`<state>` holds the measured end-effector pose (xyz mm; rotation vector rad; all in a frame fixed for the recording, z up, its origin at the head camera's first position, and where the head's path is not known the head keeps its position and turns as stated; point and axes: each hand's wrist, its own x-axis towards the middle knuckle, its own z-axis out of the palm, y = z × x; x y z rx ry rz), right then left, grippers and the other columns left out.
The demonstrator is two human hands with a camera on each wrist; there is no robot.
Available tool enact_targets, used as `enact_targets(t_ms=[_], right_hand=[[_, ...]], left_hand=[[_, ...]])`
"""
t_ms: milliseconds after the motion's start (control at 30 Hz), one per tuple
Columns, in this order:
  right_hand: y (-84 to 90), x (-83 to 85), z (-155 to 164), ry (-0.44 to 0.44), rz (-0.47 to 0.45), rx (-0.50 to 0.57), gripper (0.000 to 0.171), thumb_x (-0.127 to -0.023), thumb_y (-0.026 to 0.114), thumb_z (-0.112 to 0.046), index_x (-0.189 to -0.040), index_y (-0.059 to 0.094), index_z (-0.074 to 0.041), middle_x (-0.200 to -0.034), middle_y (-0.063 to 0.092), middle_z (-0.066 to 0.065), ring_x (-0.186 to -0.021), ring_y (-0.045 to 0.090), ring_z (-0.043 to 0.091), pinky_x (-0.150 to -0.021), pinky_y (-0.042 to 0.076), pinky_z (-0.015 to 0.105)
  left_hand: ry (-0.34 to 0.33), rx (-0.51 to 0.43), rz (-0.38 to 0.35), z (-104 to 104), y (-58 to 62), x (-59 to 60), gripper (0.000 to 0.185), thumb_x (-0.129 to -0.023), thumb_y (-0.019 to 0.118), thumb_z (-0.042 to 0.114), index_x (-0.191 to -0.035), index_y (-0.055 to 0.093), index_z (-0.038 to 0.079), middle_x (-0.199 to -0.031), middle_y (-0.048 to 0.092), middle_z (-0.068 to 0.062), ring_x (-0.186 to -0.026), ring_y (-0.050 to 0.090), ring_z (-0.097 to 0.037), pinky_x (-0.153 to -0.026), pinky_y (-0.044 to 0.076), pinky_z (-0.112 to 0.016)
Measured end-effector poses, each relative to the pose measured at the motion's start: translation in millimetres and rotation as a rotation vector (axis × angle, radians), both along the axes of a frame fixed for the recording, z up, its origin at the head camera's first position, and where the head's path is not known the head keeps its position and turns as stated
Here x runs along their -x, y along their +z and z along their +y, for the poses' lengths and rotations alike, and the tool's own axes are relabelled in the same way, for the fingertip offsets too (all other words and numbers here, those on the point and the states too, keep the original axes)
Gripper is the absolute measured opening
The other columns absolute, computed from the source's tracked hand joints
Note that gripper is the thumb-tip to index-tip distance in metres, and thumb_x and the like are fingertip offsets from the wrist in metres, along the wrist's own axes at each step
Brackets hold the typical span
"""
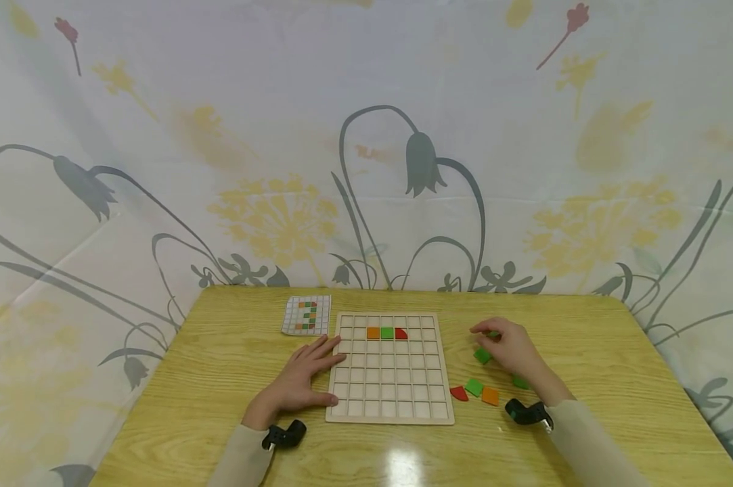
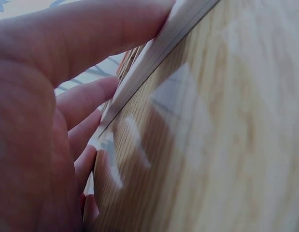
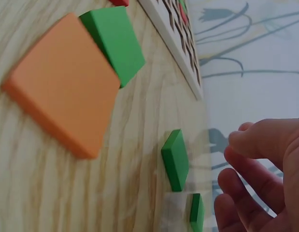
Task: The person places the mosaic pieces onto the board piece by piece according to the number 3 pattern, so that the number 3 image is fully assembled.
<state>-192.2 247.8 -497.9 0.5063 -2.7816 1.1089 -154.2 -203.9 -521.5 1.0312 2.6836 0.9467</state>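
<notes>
A wooden grid board (image 1: 390,420) lies on the table. In its second row from the back sit an orange square (image 1: 373,333), a green square (image 1: 387,333) and a red quarter-round piece (image 1: 401,333). My left hand (image 1: 296,382) rests spread at the board's left edge, fingertips and thumb touching the rim. Right of the board, my right hand (image 1: 509,348) hovers above a green square tile (image 1: 482,355); its fingers are loosely bent, with nothing visible between them. Another green tile (image 1: 493,334) is partly hidden by that hand. The right wrist view shows green tiles (image 3: 176,159) apart from the fingertips.
Nearer the board's right edge lie a loose red quarter-round piece (image 1: 459,393), a green square (image 1: 474,387) and an orange square (image 1: 491,396). One more green piece (image 1: 520,382) is partly under the right wrist. A printed pattern card (image 1: 306,315) lies behind the left hand.
</notes>
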Motion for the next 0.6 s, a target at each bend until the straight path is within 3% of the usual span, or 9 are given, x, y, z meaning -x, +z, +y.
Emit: enact_targets(t_ms=[367, 600], right_hand=[[-5.3, -9.7, 14.9, 0.128, -0.094, -0.068, 0.019, -0.086, 0.075, -0.004, -0.104, 0.076, -0.01, -0.105, 0.07, 0.004, -0.094, 0.064, 0.022, -0.079, 0.054, 0.036], [-3.8, -10.1, 21.9, 0.247, -0.106, -0.118, 0.032, -0.083, 0.073, 0.003, -0.112, 0.073, -0.011, -0.116, 0.067, 0.007, -0.105, 0.062, 0.028, -0.086, 0.052, 0.041]], left_hand=[[0.005, 0.002, 0.002, 0.5, -0.2, 0.2, 0.08, -0.083, 0.076, 0.048, -0.15, 0.049, 0.013, -0.164, 0.024, -0.008, -0.15, 0.013, -0.035, -0.113, 0.012, -0.065], [0.011, 0.016, 0.0, 0.3, 1.4, -1.2, 0.08, -0.083, 0.076, 0.047, -0.15, 0.048, 0.013, -0.164, 0.024, -0.009, -0.151, 0.012, -0.035, -0.113, 0.012, -0.064]])
